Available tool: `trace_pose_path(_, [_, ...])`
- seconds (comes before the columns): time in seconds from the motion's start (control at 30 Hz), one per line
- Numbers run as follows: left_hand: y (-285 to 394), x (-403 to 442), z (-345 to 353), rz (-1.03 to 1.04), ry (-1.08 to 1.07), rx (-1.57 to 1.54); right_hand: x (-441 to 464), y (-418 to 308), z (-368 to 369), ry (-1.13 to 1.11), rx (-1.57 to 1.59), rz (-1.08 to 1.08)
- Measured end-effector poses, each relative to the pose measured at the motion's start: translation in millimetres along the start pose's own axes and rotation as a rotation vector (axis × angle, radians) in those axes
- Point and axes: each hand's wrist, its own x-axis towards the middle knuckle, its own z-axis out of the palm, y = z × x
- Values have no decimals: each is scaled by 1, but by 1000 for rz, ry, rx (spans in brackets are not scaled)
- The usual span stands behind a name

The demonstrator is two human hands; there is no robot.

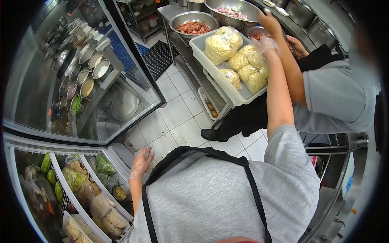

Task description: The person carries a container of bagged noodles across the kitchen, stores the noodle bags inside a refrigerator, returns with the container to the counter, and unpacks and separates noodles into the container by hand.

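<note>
My left hand (142,160), in a clear plastic glove, hangs beside the opened fridge with its fingers loosely apart and nothing visible in them. Stretched far forward, my right hand (268,45) is also gloved and sits over the far right corner of a white plastic tub (197,47). Its fingers are blurred, so I cannot make out a grip. Inside the tub lie several clear bags of yellow noodles (221,45), close to that hand. Just beyond it is a metal bowl of reddish pieces (257,34).
A co-worker (336,93) stands at the right, one hand (270,23) raised, arm crossing near mine. A glass door (133,52) stands open at left. Fridge shelves (83,162) hold bagged vegetables. Metal bowls of meat (193,27) and shallots (231,13) stand behind the tub.
</note>
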Motion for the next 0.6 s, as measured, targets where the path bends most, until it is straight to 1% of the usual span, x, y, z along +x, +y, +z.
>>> trace_pose_path(0.07, [-5,-8,0,-7,-37,111,13,-30,-2,-344,-446,-29])
trace_pose_path(0.1, [4,-12,-5,-13,-30,114,16,-31,3,-344,-438,-35])
trace_pose_path(0.17, [30,-23,-16,-118,-97,220,17,-30,15,-399,-237,-98])
trace_pose_path(0.2, [22,-25,-15,-124,-90,221,16,-34,17,-374,-174,-116])
trace_pose_path(0.23, [2,-29,-12,-169,-69,113,17,-37,15,-373,-169,-125])
trace_pose_path(0.3, [-40,-39,-4,-221,-43,1,19,-41,4,-417,-214,-77])
trace_pose_path(0.33, [-63,-42,0,-270,-26,-82,14,-40,-1,-352,-189,50])
trace_pose_path(0.37, [-71,-46,1,-294,-16,-123,16,-32,3,-353,-187,45])
trace_pose_path(0.4, [-79,-49,1,-317,-6,-164,19,-18,9,-305,-174,166])
trace_pose_path(0.43, [-74,-51,-1,-288,-31,-119,23,-3,17,-255,-160,289])
trace_pose_path(0.5, [-53,-54,-5,-260,-56,-73,27,33,34,-242,-108,249])
trace_pose_path(0.53, [5,-57,-14,-305,-68,53,28,41,38,-230,-61,209])
trace_pose_path(0.57, [37,-60,-18,-350,-81,179,25,43,36,-231,-60,207])
trace_pose_path(0.6, [16,-59,-12,-353,-81,179,21,45,32,-295,-47,252])
